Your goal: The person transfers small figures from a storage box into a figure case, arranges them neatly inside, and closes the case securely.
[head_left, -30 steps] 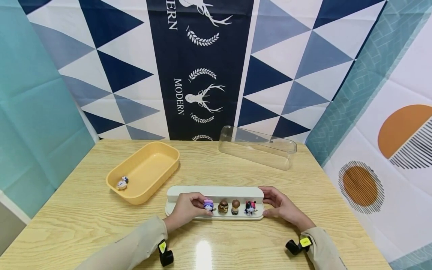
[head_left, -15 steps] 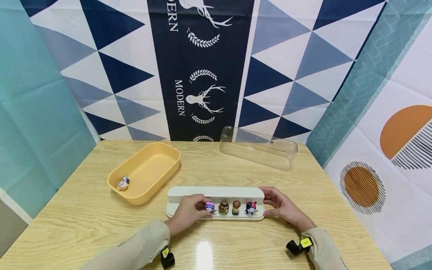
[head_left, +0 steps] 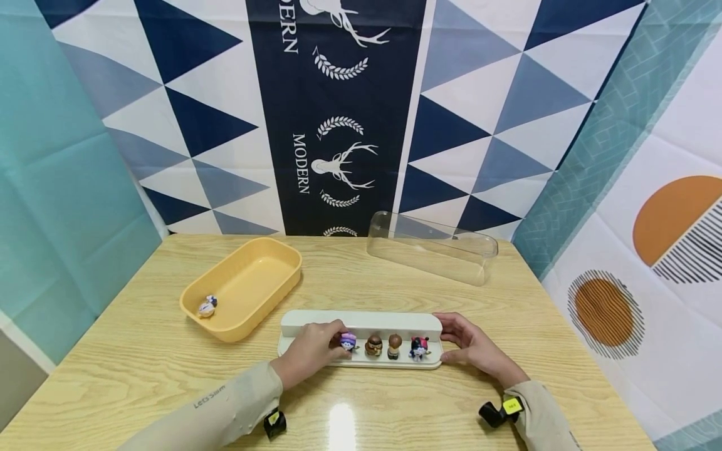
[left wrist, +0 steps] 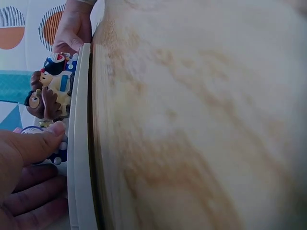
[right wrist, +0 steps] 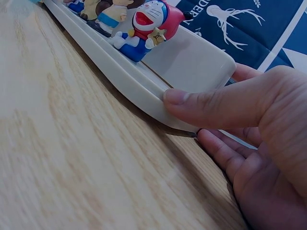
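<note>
Farthest left, beyond the left hand, we see a yellow tray (head_left: 256, 269); a pale figure (head_left: 207, 307) lies in its near left corner. The left sleeve (head_left: 220, 401) is pushed back from the wrist, which carries a black device (head_left: 275, 423).

The left hand (head_left: 308, 354) pinches the purple figure (head_left: 348, 340), thumb across its front and forefinger by its hat; in the left wrist view we see the other fingers spread loosely below. This figure is upright at the front ledge of the stand (head_left: 361, 317), just right of that hand; whether its base touches the ledge we cannot tell.

Between the hands, on the same ledge, we see the brown figure (head_left: 373, 346), then the brown-haired figure (head_left: 394, 346), then the red-hooded figure (head_left: 419, 348), nearest the right hand.

Well beyond the hands, rather nearer the right, a clear cover (head_left: 433, 250) rests on the table (head_left: 395, 407).

The right hand (head_left: 478, 348), well apart from the left, grips the stand's right end: we see its thumb on the front rim, fingers around the outside.
</note>
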Motion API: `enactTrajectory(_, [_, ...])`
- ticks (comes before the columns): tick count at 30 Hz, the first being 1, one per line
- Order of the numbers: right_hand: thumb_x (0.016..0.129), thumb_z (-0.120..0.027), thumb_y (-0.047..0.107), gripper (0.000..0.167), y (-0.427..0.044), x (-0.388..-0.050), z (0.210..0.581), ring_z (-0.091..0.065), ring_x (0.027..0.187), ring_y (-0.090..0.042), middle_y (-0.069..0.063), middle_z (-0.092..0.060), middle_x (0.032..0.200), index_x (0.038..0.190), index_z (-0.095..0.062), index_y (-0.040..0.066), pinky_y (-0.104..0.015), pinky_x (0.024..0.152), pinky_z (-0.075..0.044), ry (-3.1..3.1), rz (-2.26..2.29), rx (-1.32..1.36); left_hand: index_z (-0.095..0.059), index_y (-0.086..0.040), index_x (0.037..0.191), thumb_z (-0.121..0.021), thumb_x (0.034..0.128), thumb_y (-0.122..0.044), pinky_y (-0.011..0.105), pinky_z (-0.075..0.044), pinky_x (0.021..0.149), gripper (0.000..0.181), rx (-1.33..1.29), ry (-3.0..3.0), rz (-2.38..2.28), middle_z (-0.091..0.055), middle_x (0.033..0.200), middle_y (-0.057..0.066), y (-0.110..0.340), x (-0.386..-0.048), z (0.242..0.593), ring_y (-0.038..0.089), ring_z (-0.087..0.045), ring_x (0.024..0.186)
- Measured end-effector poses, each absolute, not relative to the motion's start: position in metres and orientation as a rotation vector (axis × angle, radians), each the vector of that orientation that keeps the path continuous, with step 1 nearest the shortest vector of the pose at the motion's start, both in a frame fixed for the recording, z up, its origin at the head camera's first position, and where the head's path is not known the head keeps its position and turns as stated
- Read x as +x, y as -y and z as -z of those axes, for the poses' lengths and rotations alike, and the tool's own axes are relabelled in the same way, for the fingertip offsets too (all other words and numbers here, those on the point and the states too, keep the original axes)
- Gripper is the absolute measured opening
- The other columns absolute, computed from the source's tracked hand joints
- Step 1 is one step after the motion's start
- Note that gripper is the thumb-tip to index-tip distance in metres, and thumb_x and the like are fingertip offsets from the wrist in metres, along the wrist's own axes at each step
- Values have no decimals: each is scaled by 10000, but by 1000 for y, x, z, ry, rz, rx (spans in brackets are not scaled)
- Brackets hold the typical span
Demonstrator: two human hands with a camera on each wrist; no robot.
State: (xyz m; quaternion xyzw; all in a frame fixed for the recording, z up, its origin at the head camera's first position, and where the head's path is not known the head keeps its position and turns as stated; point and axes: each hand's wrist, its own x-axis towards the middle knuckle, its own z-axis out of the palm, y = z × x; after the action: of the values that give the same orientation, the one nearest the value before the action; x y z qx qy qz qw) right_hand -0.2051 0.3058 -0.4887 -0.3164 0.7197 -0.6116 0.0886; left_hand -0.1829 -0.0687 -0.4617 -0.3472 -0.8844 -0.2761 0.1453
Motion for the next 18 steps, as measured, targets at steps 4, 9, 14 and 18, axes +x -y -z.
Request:
enactTrajectory(4, [773, -766, -89, 775, -306, -205, 489, -554, 1172, -85, 6, -555, 1306, 1432, -357, -112, -221, 983, -477, -2139, 1821, -934, -636, -84, 1005, -863, 759, -241, 275, -577, 655, 370, -1003, 2561, 772, -737, 844, 50, 70, -182, 461, 171, -704, 737])
enactTrajectory(9, [779, -765, -87, 771, -307, -204, 488, -551, 1175, -79, 18, -553, 1311, 1435, -360, -105, -216, 983, -475, -2147, 1815, -927, -640, -80, 1041, -869, 759, -227, 272, -569, 644, 392, -994, 2588, 769, -734, 841, 57, 72, -182, 459, 165, -689, 714])
enactTrajectory(14, [779, -761, -92, 768, -306, -204, 488, -551, 1173, -74, 28, -554, 1310, 1432, -356, -115, -214, 983, -474, -2149, 1816, -931, -650, -68, 1067, -870, 756, -209, 263, -582, 698, 406, -990, 2635, 825, -739, 900, 67, 80, -181, 455, 175, -705, 780])
enactTrajectory(18, [779, -759, -95, 768, -306, -204, 488, -551, 1173, -78, 19, -554, 1310, 1431, -354, -119, -217, 984, -474, -2141, 1822, -938, -642, -74, 1078, -871, 755, -189, 278, -587, 720, 413, -1015, 2649, 846, -748, 920, 71, 92, -181, 444, 185, -718, 813])
